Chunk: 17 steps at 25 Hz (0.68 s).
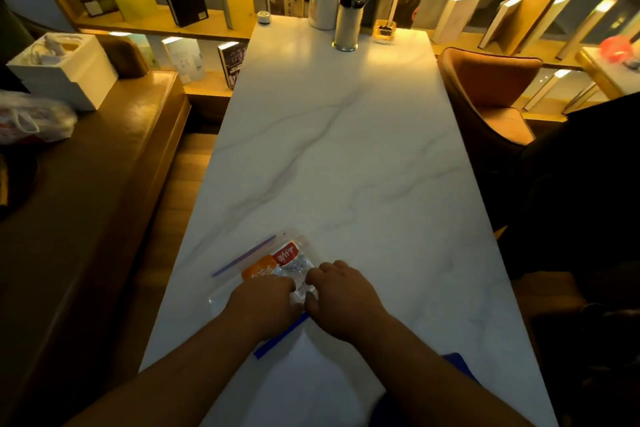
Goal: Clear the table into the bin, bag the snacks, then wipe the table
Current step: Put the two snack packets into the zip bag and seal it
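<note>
Bagging step: the left hand (265,298) and right hand (341,295) press, fingers curled, on the zip bag (277,274); snack packets (277,262) lie inside, just beyond the fingertips; sealing its strip likely follows

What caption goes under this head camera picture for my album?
Both hands, left and right, press on a clear zip bag of snacks on the marble table.
</note>
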{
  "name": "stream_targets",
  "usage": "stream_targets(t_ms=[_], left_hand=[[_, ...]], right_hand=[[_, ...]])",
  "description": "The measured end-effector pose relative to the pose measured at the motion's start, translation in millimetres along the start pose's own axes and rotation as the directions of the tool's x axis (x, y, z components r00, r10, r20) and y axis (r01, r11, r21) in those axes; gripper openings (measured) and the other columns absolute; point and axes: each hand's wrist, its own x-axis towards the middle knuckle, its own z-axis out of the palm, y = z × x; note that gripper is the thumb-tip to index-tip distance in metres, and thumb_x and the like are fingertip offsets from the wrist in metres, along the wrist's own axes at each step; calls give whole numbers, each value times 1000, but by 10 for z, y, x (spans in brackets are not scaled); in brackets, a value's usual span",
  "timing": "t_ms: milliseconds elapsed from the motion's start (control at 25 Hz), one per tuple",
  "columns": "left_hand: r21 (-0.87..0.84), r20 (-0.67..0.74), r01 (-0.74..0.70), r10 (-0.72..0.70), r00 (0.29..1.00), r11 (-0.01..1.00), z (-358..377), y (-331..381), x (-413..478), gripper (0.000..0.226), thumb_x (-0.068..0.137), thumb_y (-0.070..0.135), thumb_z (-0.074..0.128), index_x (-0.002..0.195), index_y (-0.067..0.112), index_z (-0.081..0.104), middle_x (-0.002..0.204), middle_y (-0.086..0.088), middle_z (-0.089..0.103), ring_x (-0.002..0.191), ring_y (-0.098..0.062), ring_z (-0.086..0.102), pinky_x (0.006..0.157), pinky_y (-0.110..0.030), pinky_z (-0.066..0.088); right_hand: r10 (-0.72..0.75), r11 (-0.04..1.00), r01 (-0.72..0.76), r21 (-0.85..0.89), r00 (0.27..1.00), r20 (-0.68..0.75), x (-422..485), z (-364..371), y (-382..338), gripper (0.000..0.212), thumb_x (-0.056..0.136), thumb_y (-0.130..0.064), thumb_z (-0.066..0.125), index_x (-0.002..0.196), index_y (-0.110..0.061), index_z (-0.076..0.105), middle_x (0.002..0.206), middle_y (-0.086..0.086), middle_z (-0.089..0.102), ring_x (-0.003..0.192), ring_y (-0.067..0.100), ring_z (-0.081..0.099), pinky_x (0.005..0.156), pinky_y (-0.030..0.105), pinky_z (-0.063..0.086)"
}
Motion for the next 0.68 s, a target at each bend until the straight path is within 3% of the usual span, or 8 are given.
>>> stream_targets(t_ms=[120,280,360,480,560,680], left_hand=[[-29,-20,-44,43,999,999,-45,218,-33,43,95,61,53,123,32,67,120,2,72,109,-16,66,85,-31,51],[9,125,-148,145,981,989,-77,607,-37,56,93,64,56,137,30,60,135,0,66,121,-18,61,100,-37,51],[47,234,-171,156,960,984,-68,788,-34,61,92,65,56,141,28,56,142,-1,62,127,-21,58,105,-41,49],[119,416,-209,143,898,971,14,1053,-63,68,94,65,54,148,23,50,152,-6,53,135,-26,52,109,-41,44],[169,494,-244,132,860,955,85,1219,-87,71,96,64,53,152,21,47,156,-8,48,139,-28,48,111,-41,40],[205,533,-285,137,835,936,233,1487,-92,70,97,62,53,153,20,44,156,-9,47,141,-29,46,112,-41,40]], right_hand=[[90,996,-90,16,995,-29,-246,-95,148,35,92,-44,49,113,-20,63,107,5,66,100,26,58,81,38,48],[279,960,-281,17,958,71,-622,-130,443,39,93,-49,48,119,-22,60,114,3,65,104,24,58,80,37,49],[389,918,-396,-16,891,233,-797,-113,632,45,93,-49,51,127,-21,57,125,5,63,111,26,59,84,37,47],[456,870,-489,-66,747,483,-1122,-82,873,55,94,-42,55,141,-16,50,144,9,53,126,30,53,102,41,45],[454,851,-524,-36,700,551,-1345,-62,979,56,97,-40,57,145,-12,48,148,12,50,131,31,50,108,41,42],[482,810,-585,20,686,545,-1660,-47,1113,50,99,-36,57,141,-11,51,142,13,54,126,30,53,104,38,44]])
